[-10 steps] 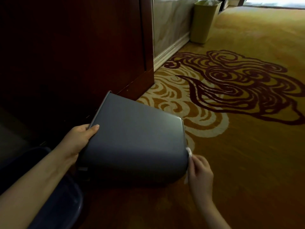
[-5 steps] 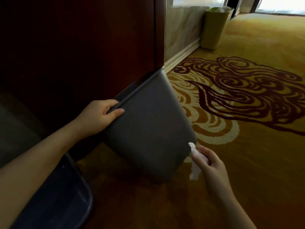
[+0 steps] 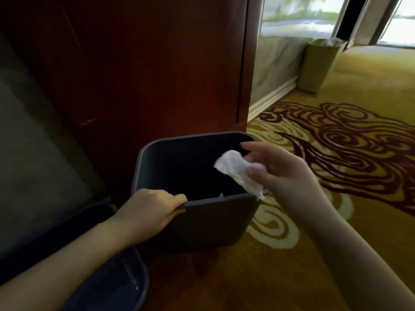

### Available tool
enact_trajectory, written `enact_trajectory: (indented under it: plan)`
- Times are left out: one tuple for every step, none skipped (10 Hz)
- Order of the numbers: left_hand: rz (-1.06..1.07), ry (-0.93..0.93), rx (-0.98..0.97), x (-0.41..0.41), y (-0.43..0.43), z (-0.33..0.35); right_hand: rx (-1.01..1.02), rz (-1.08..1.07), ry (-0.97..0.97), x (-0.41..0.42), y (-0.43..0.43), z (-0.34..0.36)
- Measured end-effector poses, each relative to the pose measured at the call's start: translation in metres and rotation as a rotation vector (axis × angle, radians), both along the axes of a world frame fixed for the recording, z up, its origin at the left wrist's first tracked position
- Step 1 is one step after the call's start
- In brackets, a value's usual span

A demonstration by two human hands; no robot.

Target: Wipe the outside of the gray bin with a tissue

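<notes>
Tissue (image 3: 239,170) dangles from right grip (image 3: 283,173) over gray bin (image 3: 215,221) opening.

Patterned carpet (image 3: 336,232) w/ gray bin (image 3: 215,221) upright, 2nd dark bin (image 3: 116,286) beside, tan bin (image 3: 318,63) far.

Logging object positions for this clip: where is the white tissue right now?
In the head view, the crumpled white tissue is pinched in the right hand, over the open mouth of the upright gray plastic bin, near its right rim.
</notes>
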State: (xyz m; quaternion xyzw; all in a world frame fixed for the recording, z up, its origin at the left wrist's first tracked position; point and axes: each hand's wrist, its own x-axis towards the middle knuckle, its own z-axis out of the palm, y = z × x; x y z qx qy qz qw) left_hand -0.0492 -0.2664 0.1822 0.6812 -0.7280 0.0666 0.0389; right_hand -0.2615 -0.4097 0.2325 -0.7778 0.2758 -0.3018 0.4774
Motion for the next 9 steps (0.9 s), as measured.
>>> enact_trajectory:
  plan:
    - [0.168,0.079,0.174,-0.007,-0.002,0.006,-0.182,0.058,0.157,0.057,-0.018,-0.002]
    - [0.408,0.507,0.153,0.002,-0.023,0.015,-0.253,0.16,0.299,0.092,-0.031,-0.021]
    - [0.509,0.801,-0.003,0.02,-0.058,0.016,-0.305,0.235,0.361,0.109,-0.039,-0.035]
    - [0.514,0.768,-0.031,0.034,-0.087,0.006,-0.31,0.222,0.391,0.119,-0.05,-0.045]
    - [0.553,0.76,0.016,0.039,-0.102,-0.011,-0.308,0.205,0.465,0.127,-0.061,-0.055]
    - [0.608,0.696,0.064,0.034,-0.109,-0.023,-0.271,0.218,0.627,0.135,-0.064,-0.065]
    - [0.682,0.676,0.166,0.027,-0.105,-0.031,-0.184,0.223,0.805,0.14,-0.059,-0.074]
    - [0.763,0.742,0.416,0.022,-0.099,-0.036,-0.08,0.204,0.908,0.139,-0.055,-0.083]
    - [0.785,0.683,0.643,0.021,-0.097,-0.028,-0.023,0.176,0.948,0.134,-0.054,-0.079]
